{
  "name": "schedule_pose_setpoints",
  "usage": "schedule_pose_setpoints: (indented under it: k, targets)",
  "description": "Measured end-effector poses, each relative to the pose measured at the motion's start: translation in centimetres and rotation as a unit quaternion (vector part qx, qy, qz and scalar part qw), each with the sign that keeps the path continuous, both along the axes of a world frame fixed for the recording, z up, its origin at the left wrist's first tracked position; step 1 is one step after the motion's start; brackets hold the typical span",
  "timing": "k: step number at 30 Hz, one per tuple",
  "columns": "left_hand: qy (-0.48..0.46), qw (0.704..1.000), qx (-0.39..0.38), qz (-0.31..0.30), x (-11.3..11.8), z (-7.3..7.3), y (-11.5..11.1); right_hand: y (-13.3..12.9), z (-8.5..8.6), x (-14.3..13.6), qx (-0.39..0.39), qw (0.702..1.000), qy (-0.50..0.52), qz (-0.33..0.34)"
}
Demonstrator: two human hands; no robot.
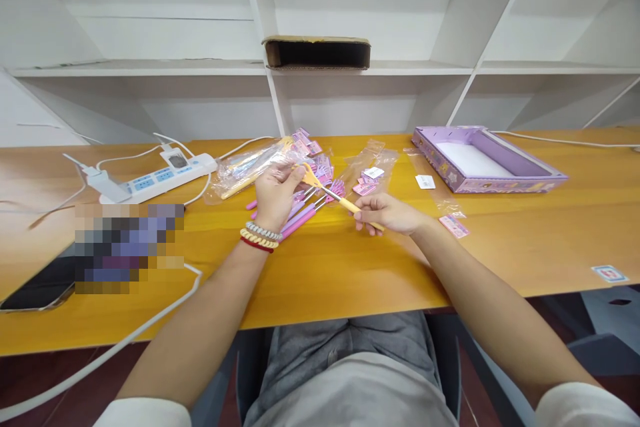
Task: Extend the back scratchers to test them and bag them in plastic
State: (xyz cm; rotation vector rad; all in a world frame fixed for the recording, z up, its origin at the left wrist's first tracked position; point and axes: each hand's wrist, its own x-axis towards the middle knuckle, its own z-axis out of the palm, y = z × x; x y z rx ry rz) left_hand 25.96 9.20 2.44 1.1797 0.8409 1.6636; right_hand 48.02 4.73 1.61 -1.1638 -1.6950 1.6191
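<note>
A yellow back scratcher (349, 205) with a metal rod stretches slantwise between my two hands. My left hand (275, 197), with several bracelets (260, 237) at its wrist, pinches the claw-shaped head. Closed around the handle is my right hand (387, 213), lower and to the right. Beneath the rod, purple and pink back scratchers (301, 219) lie bunched on the table. Behind my left hand sits a pile of clear plastic packages (250, 163), with yellow and blue items inside. Pink printed cards (367, 185) rest in clear wrappers just past the rod.
A purple open box (510, 185) stands at the back right, near a loose pink label (454, 225). On the left are a power strip (163, 177) with cables and a phone (43, 277). White shelves (190, 72) rise behind the table, holding a cardboard box (317, 53).
</note>
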Motion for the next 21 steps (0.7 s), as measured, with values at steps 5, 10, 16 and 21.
schedule_pose_setpoints:
  k: [5, 10, 16, 21]
  targets:
    - [0.042, 0.997, -0.058, -0.018, 0.0, -0.6, 0.1, 0.1, -0.3, -0.2, 0.02, 0.998, 0.037, -0.044]
    - [0.037, 0.996, -0.061, -0.059, -0.1, -0.4, -0.1, 0.3, -0.8, -0.1, 0.031, 0.998, 0.029, -0.046]
    - [-0.048, 0.995, -0.084, -0.018, -0.4, 0.5, -0.1, 0.3, -1.0, -0.3, 0.07, 0.996, -0.011, -0.059]
    - [-0.071, 0.993, -0.088, 0.034, -0.3, 0.5, 0.1, 0.5, -1.5, -0.5, 0.186, 0.978, -0.028, -0.094]
